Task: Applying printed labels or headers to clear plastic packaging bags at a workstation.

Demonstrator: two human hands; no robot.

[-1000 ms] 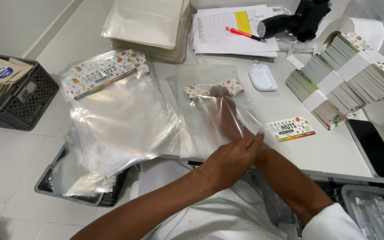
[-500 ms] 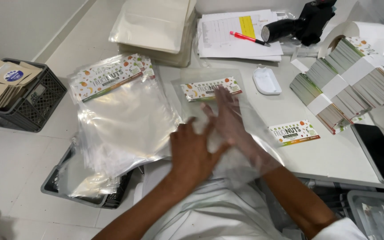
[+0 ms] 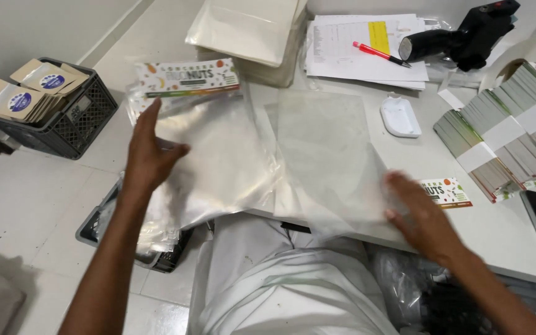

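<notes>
Left hand [image 3: 150, 155] lies flat, fingers spread, on the labelled clear bag [image 3: 209, 146] atop the stack at the table [image 3: 504, 229] edge; right hand [image 3: 420, 214], open and empty, nears a loose label [image 3: 446, 191]; best to square bag edges before letting go.

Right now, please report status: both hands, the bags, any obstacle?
Left hand flat on labelled bag stack. Right hand open at loose label card. Plain clear bags between them. Nothing blocking.
</notes>
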